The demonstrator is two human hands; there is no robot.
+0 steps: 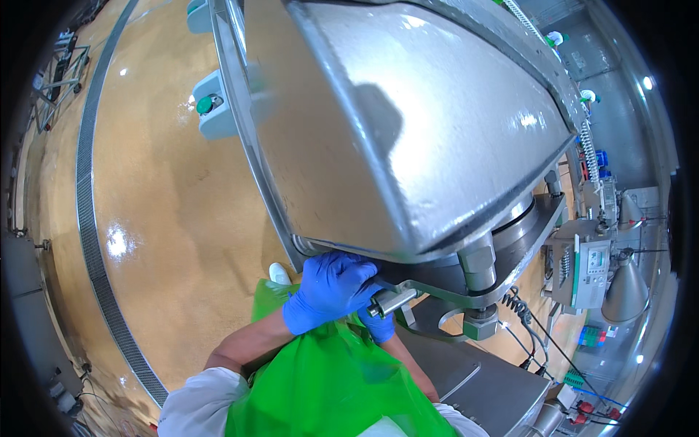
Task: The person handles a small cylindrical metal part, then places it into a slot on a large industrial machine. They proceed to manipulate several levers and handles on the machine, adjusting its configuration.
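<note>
Seen from the head camera, both hands wear blue gloves and meet under the lower edge of a large stainless steel hopper (408, 124). The left hand (331, 288) lies on top, fingers curled down and closed over the near end of a short metal handle (392, 301), a stubby steel cylinder that sticks out toward the right from a bracket at the hopper's underside. The right hand (378, 326) sits just below and mostly behind the left one; only part of its glove shows, touching the underside of the handle, and whether its fingers are closed cannot be told. A green plastic apron (328, 386) fills the lower middle, just beneath both hands. Right of the handle stands a thick steel bolt column (478, 280). Shiny tan floor (167, 218) with a long drain grate (91, 240) spreads to the left.
</note>
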